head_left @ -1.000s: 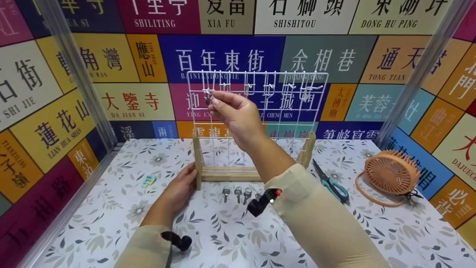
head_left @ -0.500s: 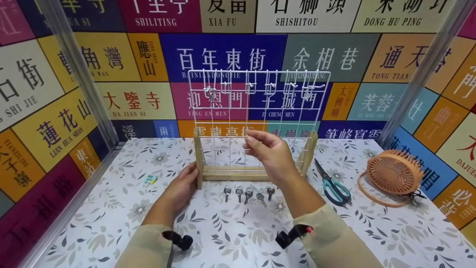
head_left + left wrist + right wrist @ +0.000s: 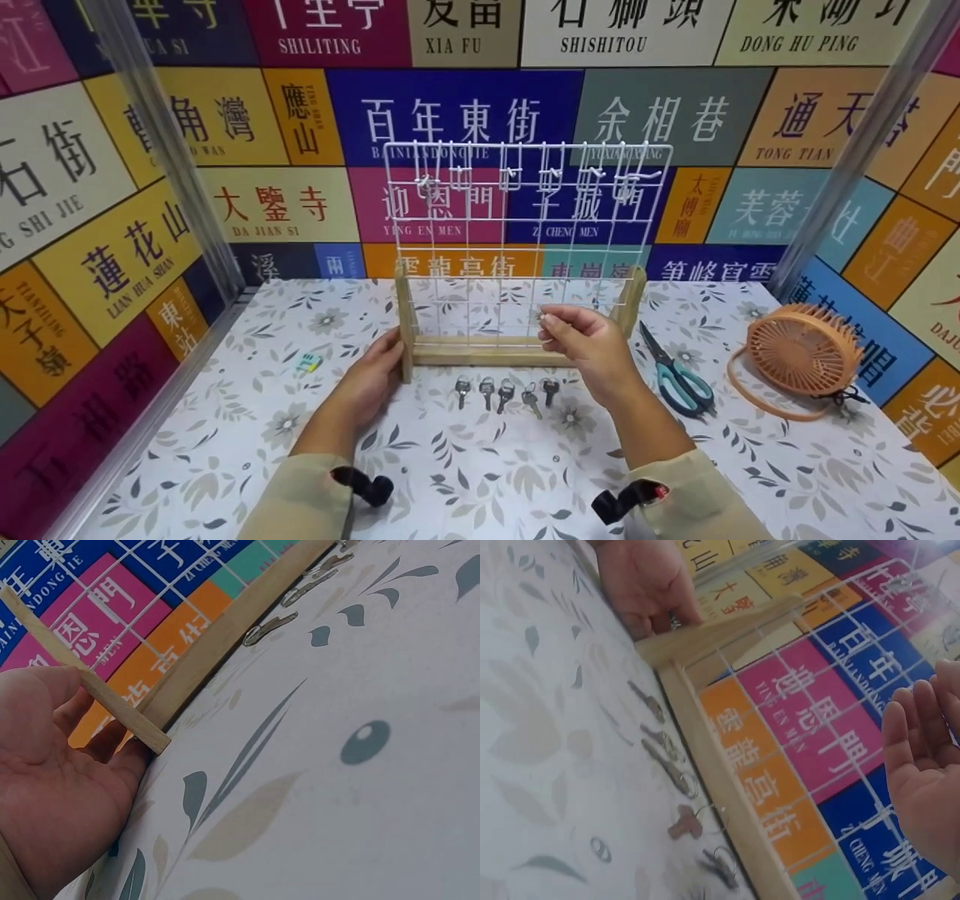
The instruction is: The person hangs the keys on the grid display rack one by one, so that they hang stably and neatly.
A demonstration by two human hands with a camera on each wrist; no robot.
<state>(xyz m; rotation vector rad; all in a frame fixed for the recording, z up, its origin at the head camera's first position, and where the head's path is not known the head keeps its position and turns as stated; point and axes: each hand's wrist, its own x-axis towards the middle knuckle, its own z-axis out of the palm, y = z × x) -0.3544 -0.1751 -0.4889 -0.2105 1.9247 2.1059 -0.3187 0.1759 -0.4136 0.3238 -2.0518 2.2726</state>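
A white wire grid rack point(image 3: 525, 219) stands upright in a wooden base point(image 3: 480, 355), with a row of white hooks point(image 3: 551, 175) near its top. One key point(image 3: 427, 186) hangs from the leftmost hook. My left hand point(image 3: 373, 379) grips the left wooden post point(image 3: 124, 709), thumb on the near side and fingers behind it. In front of the base several keys point(image 3: 505, 396) with rings lie in a row on the table. My right hand point(image 3: 589, 345) hovers before the grid's lower right, above the keys, its fingers loosely bent with nothing seen between them.
Teal-handled scissors point(image 3: 679, 382) lie right of the rack, with an orange fan point(image 3: 802, 349) beyond them. A small teal and yellow item point(image 3: 308, 363) lies to the left. The table point(image 3: 480, 480) has a leaf-patterned cover, and lettered panels point(image 3: 450, 112) rise behind.
My right hand has let go of the key at the leftmost hook, then come down and right toward the keys on the table. The left hand has stayed on the post.
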